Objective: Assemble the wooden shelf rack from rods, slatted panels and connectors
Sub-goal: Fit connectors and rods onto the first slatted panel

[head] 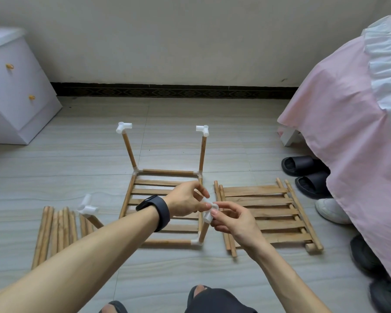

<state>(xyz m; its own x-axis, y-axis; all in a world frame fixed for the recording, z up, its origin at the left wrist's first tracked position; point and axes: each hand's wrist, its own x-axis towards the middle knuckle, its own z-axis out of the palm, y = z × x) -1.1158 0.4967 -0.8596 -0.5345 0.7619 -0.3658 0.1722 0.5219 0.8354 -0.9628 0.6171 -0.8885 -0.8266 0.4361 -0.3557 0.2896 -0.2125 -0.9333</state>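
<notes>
A half-built wooden rack frame with white plastic corner joints is lying on the grey tiled floor. A slatted wooden panel is sitting inside this frame. At the far side of the frame, two long wooden rods are standing up, the far left rod and the far right rod. Each one is carrying a white three-way connector on its top.

At the near right corner of the frame a short upright wooden rod is standing, and a small white plastic connector is at its top end. Both hands are grasping this connector. The left hand, which is wearing a black wristband, is pinching it from the left side with thumb and fingers. The right hand is pinching it from the right side with its fingertips.

To the left of the frame, a bundle of loose wooden rods is lying side by side on the floor. Between this bundle and the frame another white connector is sitting on a rod, and the left forearm is hiding the lower part of that rod. Just to the right of the frame a second slatted wooden panel is lying flat. Further right of the frame, a pair of black slippers is lying beside a pink bed cover. Far to the left of the frame a pale purple drawer cabinet is standing against the wall.
</notes>
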